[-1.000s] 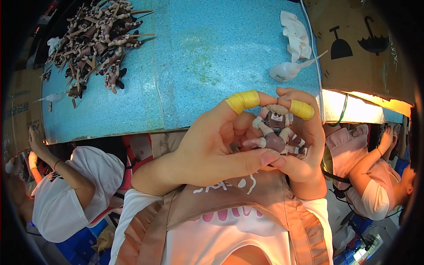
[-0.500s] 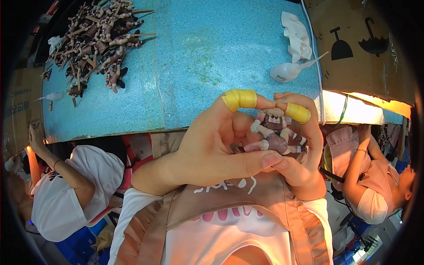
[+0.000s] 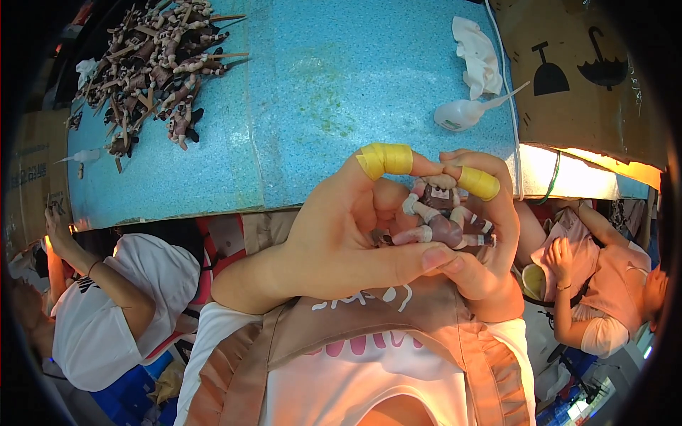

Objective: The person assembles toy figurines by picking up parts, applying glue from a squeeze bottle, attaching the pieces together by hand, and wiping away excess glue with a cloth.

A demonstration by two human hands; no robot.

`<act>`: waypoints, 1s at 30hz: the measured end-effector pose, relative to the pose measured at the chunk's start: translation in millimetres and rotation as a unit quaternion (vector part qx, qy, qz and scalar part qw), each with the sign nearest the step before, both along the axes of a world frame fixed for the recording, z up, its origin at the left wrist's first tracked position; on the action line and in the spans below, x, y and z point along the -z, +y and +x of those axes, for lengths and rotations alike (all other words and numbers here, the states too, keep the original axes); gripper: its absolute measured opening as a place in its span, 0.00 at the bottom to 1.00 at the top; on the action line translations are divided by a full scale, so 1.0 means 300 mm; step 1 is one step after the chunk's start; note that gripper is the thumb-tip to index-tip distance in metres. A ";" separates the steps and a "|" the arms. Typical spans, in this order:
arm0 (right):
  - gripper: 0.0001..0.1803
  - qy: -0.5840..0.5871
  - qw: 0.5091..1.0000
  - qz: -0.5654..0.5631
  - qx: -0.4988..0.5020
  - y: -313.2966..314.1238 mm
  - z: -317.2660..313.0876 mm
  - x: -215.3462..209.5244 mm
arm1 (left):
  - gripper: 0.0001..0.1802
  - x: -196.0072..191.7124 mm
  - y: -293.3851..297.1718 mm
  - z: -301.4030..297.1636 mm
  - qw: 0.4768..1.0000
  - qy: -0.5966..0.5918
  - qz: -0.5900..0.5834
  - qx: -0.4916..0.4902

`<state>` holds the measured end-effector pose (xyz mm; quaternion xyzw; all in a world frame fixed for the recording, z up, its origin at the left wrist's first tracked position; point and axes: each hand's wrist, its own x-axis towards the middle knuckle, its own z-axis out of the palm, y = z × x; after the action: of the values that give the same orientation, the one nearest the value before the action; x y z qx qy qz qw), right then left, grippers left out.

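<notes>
Head view, the only one: both hands are raised close to the camera, over the near edge of the blue table (image 3: 298, 92). Left hand (image 3: 334, 241) and right hand (image 3: 490, 248) meet around a small figure (image 3: 444, 216), a doll-like toy w/ brown body and pale limbs. Left hand's fingers curl round it from the left and below, thumb stretched across underneath; right hand cups it from the right, index bent over the top. So both hands are clenched on the figure, neither one slack. Yellow tape bands (image 3: 387, 157) wrap both index fingers, probably to guard the skin from rubbing during repeated handling. Held up near the face most likely for a close look at small parts.

Figure's long axis runs roughly top-left to bottom-right in the frame: head end up toward the taped fingertips, legs sticking out right, toward the right palm. Face side seems turned to the camera, tho fingers hide part of it.

On the table, far left: a pile of similar figures (image 3: 153, 64), well apart from the hands. Far right: a white cloth (image 3: 477, 57) and, just beside it, a squeeze bottle (image 3: 469, 112) lying on its side, nozzle pointing right-up. A brown carton (image 3: 575, 78) stands past the table's right edge. Other people sit at left and right, lower in the frame; their hands are nowhere near the figure.
</notes>
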<state>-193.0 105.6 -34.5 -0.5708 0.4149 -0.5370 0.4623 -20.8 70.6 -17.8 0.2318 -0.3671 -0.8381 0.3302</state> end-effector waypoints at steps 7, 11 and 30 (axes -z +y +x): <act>0.36 0.023 0.997 -0.071 -0.032 -0.022 -0.017 0.022 | 0.33 0.009 0.003 -0.002 1.000 0.008 -0.014 -0.009; 0.36 -0.045 0.997 -0.037 -0.048 -0.010 -0.007 0.016 | 0.34 0.001 0.007 -0.004 1.000 0.015 0.005 0.003; 0.38 -0.104 0.994 0.034 -0.022 -0.008 0.007 0.019 | 0.38 -0.033 -0.025 0.011 0.999 -0.011 0.035 0.032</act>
<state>-191.0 103.3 -40.1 -0.5049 0.3697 -0.5689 0.5336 -17.6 63.2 -7.8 0.2406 -0.3482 -0.8583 0.2903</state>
